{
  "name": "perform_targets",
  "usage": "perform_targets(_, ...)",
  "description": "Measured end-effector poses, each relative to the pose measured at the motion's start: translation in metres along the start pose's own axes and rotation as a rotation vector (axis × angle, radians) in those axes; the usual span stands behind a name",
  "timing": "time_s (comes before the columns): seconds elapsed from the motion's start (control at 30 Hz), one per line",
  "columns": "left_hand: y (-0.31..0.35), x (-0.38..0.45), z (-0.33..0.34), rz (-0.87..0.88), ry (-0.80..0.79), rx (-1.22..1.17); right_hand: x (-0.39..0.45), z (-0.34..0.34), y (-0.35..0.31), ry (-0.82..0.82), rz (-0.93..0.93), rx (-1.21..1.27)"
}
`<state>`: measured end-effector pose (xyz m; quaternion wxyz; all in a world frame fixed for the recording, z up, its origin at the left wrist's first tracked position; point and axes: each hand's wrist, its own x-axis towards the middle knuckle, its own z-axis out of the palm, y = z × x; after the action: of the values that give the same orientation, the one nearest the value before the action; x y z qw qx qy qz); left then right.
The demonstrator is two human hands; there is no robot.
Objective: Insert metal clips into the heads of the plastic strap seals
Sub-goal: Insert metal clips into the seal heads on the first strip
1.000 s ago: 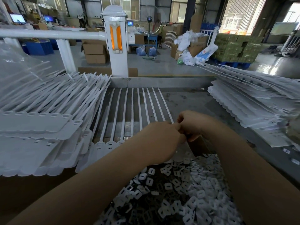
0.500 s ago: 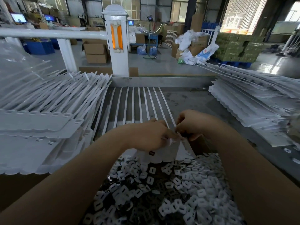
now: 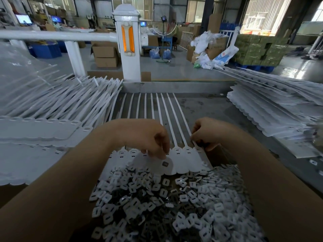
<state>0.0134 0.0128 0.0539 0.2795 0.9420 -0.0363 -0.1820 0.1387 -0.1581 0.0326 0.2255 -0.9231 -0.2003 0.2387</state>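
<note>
Two curled hands work one seal sheet (image 3: 185, 161); left hand (image 3: 148, 137) fingertips press its heads, right hand (image 3: 208, 131) pinches its edge; clips (image 3: 174, 203) heaped below.

Daylight floods through windows (image 3: 258, 16) at upper right, glaring on the wet floor (image 3: 297, 67); frame edges bend and blur.

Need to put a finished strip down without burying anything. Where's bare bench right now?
Bare grey bench lies between the fanned strip under the hands and the right stack, up to the metal back rail. Crowded: the left stack reaches the strip's straps, and the clip pile fills the near side.
</note>
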Motion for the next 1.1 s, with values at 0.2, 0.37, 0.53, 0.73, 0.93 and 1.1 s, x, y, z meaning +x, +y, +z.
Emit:
perform_targets(0.2,0.011,0.010,0.014,-0.014,-0.117,0.073,-0.002,0.000,-0.001,0.001,-0.007,-0.005)
perform_targets(0.37,0.018,0.004,0.010,0.003,-0.235,-0.003,0.000,0.000,-0.001,-0.006,-0.003,-0.020)
perform_targets(0.53,0.000,0.008,0.002,0.002,0.233,-0.043,0.001,0.001,-0.002,0.027,-0.012,-0.098)
perform_targets(0.73,-0.041,0.000,0.007,-0.116,0.387,-0.303,-0.031,-0.004,-0.040,0.023,-0.523,-0.184)
perform_targets(0.93,-0.051,-0.004,0.007,-0.118,0.394,-0.470,-0.078,0.040,-0.084,-0.296,-0.883,-0.545)
perform_targets(1.1,-0.053,-0.001,0.008,-0.132,0.422,-0.478,-0.083,0.063,-0.086,-0.347,-0.838,-0.770)
